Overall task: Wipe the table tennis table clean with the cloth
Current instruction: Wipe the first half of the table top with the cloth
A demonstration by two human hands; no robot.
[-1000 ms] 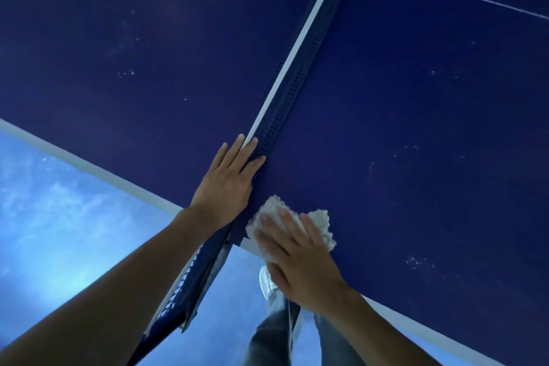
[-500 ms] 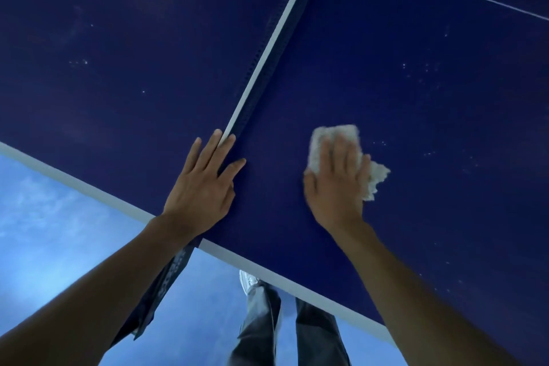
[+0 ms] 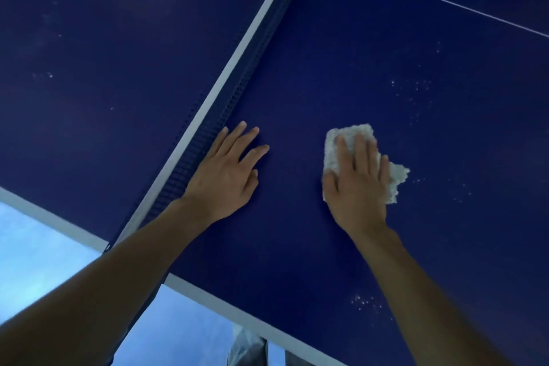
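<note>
The dark blue table (image 3: 326, 53) fills most of the view. Its net (image 3: 221, 116), topped by a white band, runs from 1 o'clock at the top of the frame down towards 7 o'clock.

The cloth (image 3: 331, 154), a pale and ragged-edged pad, lies flat on the table on the half to the right of the net. It sits just right of the frame's centre, at about 3 o'clock from the left hand (image 3: 228, 175). The right hand (image 3: 356, 187) lies palm down on top of it, fingers straight and close together and pointing towards 12 o'clock. It presses the cloth onto the surface. Cloth shows past the fingertips, and a torn corner sticks out at 3 o'clock from the hand.

The left hand rests flat on the bare table, fingers straight and slightly spread. It holds nothing. Its outer edge lies just beside the net, and I cannot tell whether they touch.

White specks (image 3: 416, 92) dot the table at 1 o'clock from the cloth, and another cluster (image 3: 365, 303) lies at 6 o'clock from it. A thin white line (image 3: 445, 1) crosses the top right corner. The table's white edge stripe (image 3: 237, 310) runs along the bottom, with a pale blue floor (image 3: 44, 261) and grey trouser legs (image 3: 246, 348) below it.
</note>
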